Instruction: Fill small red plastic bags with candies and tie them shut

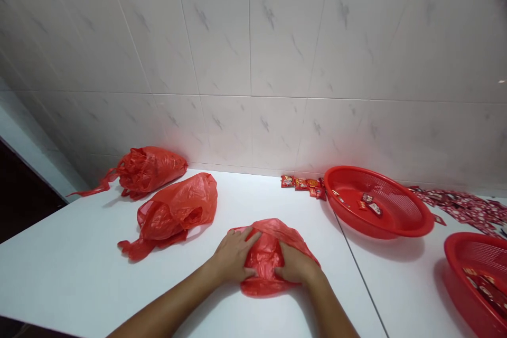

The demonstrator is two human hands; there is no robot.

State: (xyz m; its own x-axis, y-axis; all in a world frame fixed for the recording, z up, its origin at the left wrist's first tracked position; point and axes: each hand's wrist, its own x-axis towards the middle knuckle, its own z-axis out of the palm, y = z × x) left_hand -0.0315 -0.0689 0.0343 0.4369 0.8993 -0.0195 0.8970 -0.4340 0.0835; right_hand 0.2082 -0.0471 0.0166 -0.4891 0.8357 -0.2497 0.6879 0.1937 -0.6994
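A red plastic bag [266, 259] lies on the white table in front of me, its mouth spread and its film crinkled. My left hand [234, 256] rests on the left side of the bag mouth, thumb and fingers apart. On the right side, my right hand [295, 264] has its thumb and forefinger spread against the film; its other fingers are partly hidden. Both hands touch the bag, and red film shows between them. What lies inside the bag cannot be made out.
Left of my hands lie a loose red bag [180, 211] and a bulky, gathered red bag [154, 169]. Red basins [380, 227] [459, 269] hold small packets. Small red packets [303, 184] lie by the tiled wall [222, 53]. Many red-and-white packets [463, 208] cover the far right.
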